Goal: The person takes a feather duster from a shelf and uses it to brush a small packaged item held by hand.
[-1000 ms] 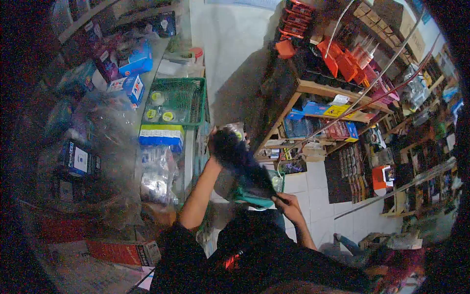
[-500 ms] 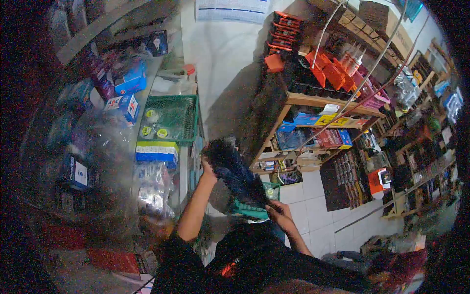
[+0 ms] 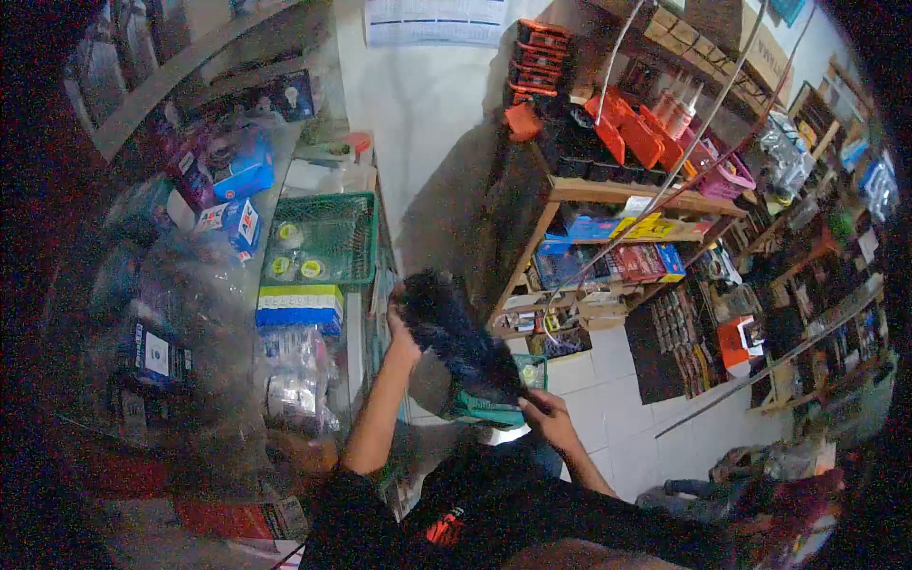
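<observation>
A long, black, soft-looking bundle (image 3: 463,334) with a ragged, fuzzy edge and a bluish sheen slants between my two hands. Its exact kind cannot be made out. My left hand (image 3: 403,334) holds the wide upper end from the left side, and its fingers are partly hidden behind the dark mass. At the narrow lower right end, my right hand (image 3: 550,418) is closed with the thumb on top. Below the bundle, and partly covered by it, is a teal basket (image 3: 489,410).
On the left, a green basket (image 3: 373,237) with yellow-lidded round items stands above a blue-and-white box (image 3: 299,306). Plastic-wrapped goods and an ABC box (image 3: 231,226) lie nearby. A wooden shelf (image 3: 646,197) with orange bins (image 3: 622,123) stands right, crossed by thin cords (image 3: 708,142).
The view has shifted slightly. My hands keep the same hold on the black bundle, which turns a little and shows more of its broad side.
</observation>
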The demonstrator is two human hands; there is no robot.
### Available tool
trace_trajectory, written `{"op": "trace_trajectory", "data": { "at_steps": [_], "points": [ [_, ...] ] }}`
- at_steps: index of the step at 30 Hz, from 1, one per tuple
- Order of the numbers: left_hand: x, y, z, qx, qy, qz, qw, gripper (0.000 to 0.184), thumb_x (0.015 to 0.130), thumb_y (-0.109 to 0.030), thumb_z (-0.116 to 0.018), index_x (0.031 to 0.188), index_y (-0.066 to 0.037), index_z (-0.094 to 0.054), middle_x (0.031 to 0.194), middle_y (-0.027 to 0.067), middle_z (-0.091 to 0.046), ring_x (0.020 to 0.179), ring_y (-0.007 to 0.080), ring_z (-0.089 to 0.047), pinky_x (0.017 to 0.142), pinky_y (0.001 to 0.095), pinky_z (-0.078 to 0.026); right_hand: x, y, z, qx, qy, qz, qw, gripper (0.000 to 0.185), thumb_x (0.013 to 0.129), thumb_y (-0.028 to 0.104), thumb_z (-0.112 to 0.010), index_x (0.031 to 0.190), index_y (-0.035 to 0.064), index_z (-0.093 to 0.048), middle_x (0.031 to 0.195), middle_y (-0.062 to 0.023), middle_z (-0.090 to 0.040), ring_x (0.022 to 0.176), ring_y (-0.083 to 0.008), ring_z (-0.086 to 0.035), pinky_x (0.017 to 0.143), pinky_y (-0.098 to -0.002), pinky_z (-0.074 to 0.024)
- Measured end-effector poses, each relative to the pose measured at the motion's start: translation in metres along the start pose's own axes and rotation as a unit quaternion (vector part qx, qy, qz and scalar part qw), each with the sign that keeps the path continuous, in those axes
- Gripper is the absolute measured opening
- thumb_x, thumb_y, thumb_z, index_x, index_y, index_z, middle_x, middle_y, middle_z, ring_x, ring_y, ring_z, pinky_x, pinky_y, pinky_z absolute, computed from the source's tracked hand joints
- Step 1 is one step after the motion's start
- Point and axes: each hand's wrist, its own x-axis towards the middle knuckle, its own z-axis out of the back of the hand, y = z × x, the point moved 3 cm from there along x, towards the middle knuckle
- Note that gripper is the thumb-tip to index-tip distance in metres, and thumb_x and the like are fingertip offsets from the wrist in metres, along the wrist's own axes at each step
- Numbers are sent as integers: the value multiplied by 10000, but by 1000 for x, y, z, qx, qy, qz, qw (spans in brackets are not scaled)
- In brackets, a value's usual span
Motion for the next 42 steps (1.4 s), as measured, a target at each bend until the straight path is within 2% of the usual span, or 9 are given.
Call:
{"op": "trace_trajectory", "data": {
  "at_steps": [1,4,18,32,35,37,38,40,42],
  "points": [
    [-1,-5,-6,133,-72,-94,984,797,842,-700,-379,1294,-60,-530,1268,194,-574,1127,385,-559,962,552,-428,3,5,0,18,-12,15,1000,135,932,167,-620,871,46,-613,630,47,-496,516,-54,-413,455,-231,-306],
    [-7,-2,-14,239,-12,-80,968,758,845,-683,-391,1287,-86,-544,1249,131,-601,1095,328,-584,946,527,-440,2,15,6,75,-25,-14,997,122,927,157,-625,875,47,-623,631,48,-492,522,-49,-413,458,-225,-302],
    [-9,6,-18,236,-68,-111,963,723,853,-639,-424,1262,-61,-569,1244,109,-610,1151,298,-564,1016,418,-414,5,-48,2,-54,-64,30,996,141,918,147,-641,971,20,-676,692,46,-557,581,-28,-440,498,-204,-321],
    [-10,9,-20,221,-8,-124,967,702,889,-589,-406,1299,-33,-531,1289,138,-578,1174,313,-548,1040,430,-397,-4,-24,-9,14,-88,-6,996,154,928,147,-631,991,13,-670,724,43,-577,588,-28,-450,502,-197,-331],
    [-17,16,-36,263,-48,-158,951,716,884,-598,-416,1300,-28,-529,1293,149,-573,1176,316,-546,1042,435,-393,-3,-7,-1,70,2,-30,997,152,914,153,-653,973,14,-666,713,30,-584,586,-40,-463,507,-201,-346],
    [-4,4,-15,96,184,22,978,718,881,-604,-422,1312,-37,-520,1297,153,-570,1176,312,-547,1043,435,-393,-3,-11,2,69,-9,-71,995,181,899,169,-674,982,8,-673,723,18,-598,595,-46,-477,519,-208,-365],
    [0,-1,-5,7,295,113,949,720,880,-606,-426,1318,-42,-515,1298,155,-568,1177,310,-547,1043,435,-393,-3,-15,3,68,-16,-90,994,196,891,177,-685,986,5,-677,728,12,-605,600,-49,-484,526,-212,-375],
    [-3,6,-13,225,-1,-120,967,763,869,-638,-414,1337,-40,-489,1284,170,-571,1159,342,-549,1033,470,-393,-3,-18,4,-13,-18,-19,1000,216,883,183,-695,995,-1,-685,739,5,-616,614,-54,-495,541,-220,-391],
    [13,-2,0,465,113,-136,868,784,861,-663,-390,1296,-23,-522,1278,177,-571,1144,379,-546,1027,507,-386,2,-21,7,-57,-26,16,998,229,875,184,-702,1002,-7,-691,750,-1,-627,623,-57,-503,553,-226,-402]
  ]
}}
